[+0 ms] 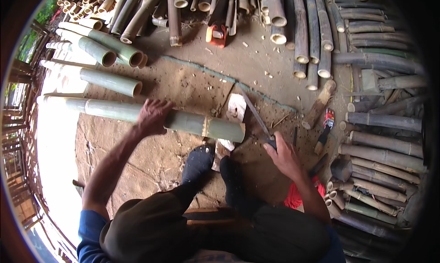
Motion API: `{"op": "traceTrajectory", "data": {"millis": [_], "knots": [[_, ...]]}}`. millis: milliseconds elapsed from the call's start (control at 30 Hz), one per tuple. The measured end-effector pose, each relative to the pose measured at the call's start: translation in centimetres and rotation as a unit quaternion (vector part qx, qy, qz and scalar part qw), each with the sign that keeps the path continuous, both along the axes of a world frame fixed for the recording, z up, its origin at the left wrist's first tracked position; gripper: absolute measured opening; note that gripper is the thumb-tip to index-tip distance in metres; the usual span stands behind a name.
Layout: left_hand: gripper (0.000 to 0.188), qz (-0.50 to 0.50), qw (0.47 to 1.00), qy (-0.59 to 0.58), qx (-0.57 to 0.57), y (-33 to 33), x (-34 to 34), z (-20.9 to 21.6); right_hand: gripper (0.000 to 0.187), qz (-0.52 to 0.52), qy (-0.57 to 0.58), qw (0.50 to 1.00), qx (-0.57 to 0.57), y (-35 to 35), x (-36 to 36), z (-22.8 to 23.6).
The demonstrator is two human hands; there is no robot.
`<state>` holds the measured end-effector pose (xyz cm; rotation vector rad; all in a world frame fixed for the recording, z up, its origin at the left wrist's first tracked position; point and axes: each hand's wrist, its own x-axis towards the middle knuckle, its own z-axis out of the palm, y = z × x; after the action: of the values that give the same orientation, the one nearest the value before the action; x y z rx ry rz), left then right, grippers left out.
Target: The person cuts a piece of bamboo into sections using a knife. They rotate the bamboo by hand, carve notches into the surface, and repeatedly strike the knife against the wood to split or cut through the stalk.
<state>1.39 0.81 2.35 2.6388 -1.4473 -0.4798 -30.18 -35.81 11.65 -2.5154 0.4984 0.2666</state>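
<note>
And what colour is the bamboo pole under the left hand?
The bamboo pole is pale green; it shows best in the head view.

Head-worn fisheye, left of a pair. Looks steeply down from above the thighs (146, 228), facing forward past the feet (198, 163). Thighs nearest, along the lower edge; left hand (155, 116) and right hand (283, 154) at middle distance around the centre; bamboo poles (387, 121) farther out along top and right. Upright, unmirrored; straight edges bend toward the dark round rim.
</note>
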Motion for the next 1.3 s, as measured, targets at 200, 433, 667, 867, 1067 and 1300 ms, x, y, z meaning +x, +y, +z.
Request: {"op": "traceTrajectory", "data": {"millis": [200,433,667,867,1067,1300], "knots": [[0.065,0.022,0.984,0.147,0.1,0.9,4.7,0.0,0.03,-0.219,0.032,0.947,0.234,-1.7,1.8,-5.6],[0.063,0.009,0.997,0.062,0.046,0.5,2.4,1.2,0.042,-0.054,0.016,0.988,0.141,-1.3,3.0,-7.6],[0.061,0.024,0.992,-0.092,-0.083,4.3,0.7,-2.6,0.049,0.072,-0.098,0.991,0.049,4.1,3.5,5.1],[0.075,-0.014,0.999,0.042,0.023,2.1,2.9,0.7,0.037,0.105,-0.207,0.972,-0.045,3.4,-0.1,0.7],[0.062,0.03,0.998,0.052,0.024,3.0,2.7,0.0,0.043,0.118,-0.041,0.99,-0.07,4.9,2.5,3.4],[0.065,0.036,0.995,0.083,0.047,2.1,3.1,-0.4,0.042,0.136,-0.108,0.981,-0.086,2.6,0.4,0.0]]}}
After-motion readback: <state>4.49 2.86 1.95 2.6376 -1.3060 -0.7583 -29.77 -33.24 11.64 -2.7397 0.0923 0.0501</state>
